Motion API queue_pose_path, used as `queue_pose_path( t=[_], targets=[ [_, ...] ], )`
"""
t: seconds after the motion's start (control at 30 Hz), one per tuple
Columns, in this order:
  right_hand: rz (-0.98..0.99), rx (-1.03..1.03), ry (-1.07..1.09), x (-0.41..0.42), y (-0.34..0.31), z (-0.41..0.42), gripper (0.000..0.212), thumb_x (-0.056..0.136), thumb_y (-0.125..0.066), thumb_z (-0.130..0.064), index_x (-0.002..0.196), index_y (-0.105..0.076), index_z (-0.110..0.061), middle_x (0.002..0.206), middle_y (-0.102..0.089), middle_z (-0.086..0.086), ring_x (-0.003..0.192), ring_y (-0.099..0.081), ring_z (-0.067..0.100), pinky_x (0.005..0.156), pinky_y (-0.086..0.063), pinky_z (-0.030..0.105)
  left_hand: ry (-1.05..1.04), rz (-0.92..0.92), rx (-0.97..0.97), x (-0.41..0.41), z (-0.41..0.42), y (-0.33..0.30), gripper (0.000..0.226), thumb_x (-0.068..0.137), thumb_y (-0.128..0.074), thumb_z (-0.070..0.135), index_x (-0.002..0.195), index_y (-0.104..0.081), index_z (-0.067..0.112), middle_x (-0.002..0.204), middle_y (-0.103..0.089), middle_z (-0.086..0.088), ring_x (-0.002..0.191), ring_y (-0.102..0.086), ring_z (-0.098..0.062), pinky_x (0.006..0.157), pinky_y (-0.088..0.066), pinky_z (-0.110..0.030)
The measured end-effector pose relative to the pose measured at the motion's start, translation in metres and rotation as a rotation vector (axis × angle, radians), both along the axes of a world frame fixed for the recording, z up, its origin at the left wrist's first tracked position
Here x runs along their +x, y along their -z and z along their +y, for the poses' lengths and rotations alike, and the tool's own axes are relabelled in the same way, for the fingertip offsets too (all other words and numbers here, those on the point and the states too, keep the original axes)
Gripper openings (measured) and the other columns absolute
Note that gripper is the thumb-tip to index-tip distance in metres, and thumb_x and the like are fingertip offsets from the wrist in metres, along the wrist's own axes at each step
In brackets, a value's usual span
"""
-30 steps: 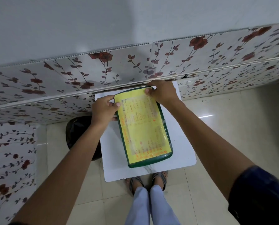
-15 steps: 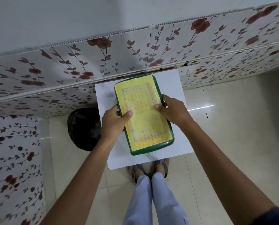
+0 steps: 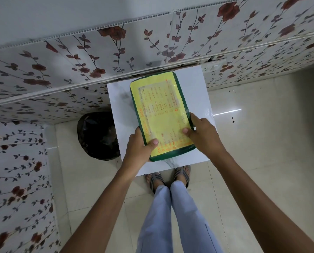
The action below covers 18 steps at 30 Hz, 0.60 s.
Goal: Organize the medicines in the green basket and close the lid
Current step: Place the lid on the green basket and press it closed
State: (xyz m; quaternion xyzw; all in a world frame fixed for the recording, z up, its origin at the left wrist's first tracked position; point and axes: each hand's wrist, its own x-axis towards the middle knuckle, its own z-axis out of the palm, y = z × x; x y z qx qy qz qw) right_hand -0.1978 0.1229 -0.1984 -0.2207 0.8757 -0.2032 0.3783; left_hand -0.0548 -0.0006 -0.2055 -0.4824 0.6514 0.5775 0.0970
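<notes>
The green basket stands on a small white table point(image 3: 194, 88), its dark green lid point(image 3: 160, 114) lying flat on top. A yellow paper with orange writing, under clear tape, covers most of the lid. My left hand point(image 3: 140, 148) holds the lid's near left edge, thumb on the yellow paper. My right hand point(image 3: 201, 132) holds the near right edge, thumb also on top. The basket's body and any medicines are hidden under the lid.
A black bag or bin point(image 3: 97, 136) sits on the floor left of the table. Flower-patterned wall panels point(image 3: 79, 57) run behind and to the left. My legs and sandalled feet point(image 3: 169, 178) stand at the table's near edge on pale floor tiles.
Both hands slid along the lid's sides from its far end to its near end. The lid stays on the basket in the same place.
</notes>
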Motion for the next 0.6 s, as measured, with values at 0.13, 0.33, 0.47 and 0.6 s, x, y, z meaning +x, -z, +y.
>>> queue_pose_path(
  t=[0.13,0.33,0.47,0.6],
  targets=[
    [-0.048,-0.032,-0.050,-0.003,-0.003,0.006,0.047,0.092,-0.050,-0.032,0.135,-0.034,-0.021,0.117,-0.049,0.013,0.097,-0.048,0.022,0.075,-0.039,0.028,-0.041,0.014,0.004,0.006,0.003,-0.004,0.035,0.082,-0.064,0.031,0.113,-0.048,0.033,0.100,-0.057,-0.005,0.100,-0.061,-0.029,0.082,-0.055,-0.054],
    [-0.057,-0.043,-0.071,0.015,-0.003,0.028,0.072,0.085,-0.062,-0.026,0.143,-0.021,-0.023,0.124,-0.045,0.013,0.098,-0.043,0.016,0.080,-0.037,0.025,-0.073,0.018,-0.103,0.025,0.026,-0.005,0.059,0.080,-0.067,0.030,0.133,-0.042,0.033,0.109,-0.056,-0.013,0.089,-0.062,-0.022,0.083,-0.055,-0.050],
    [0.025,-0.062,-0.036,0.018,0.000,0.030,0.074,0.084,-0.064,-0.024,0.144,-0.023,-0.023,0.119,-0.050,0.017,0.101,-0.052,0.025,0.078,-0.038,0.025,-0.111,0.013,-0.113,0.025,0.032,0.000,0.063,0.074,-0.062,0.032,0.132,-0.041,0.040,0.105,-0.057,-0.014,0.088,-0.063,-0.023,0.081,-0.056,-0.048],
    [0.033,-0.059,-0.044,0.018,-0.001,0.030,0.071,0.083,-0.065,-0.024,0.142,-0.027,-0.024,0.114,-0.052,0.018,0.103,-0.054,0.029,0.078,-0.038,0.026,-0.095,0.018,-0.105,0.026,0.032,0.000,0.067,0.074,-0.062,0.030,0.136,-0.039,0.039,0.103,-0.057,-0.016,0.087,-0.063,-0.026,0.082,-0.056,-0.049]
  ],
)
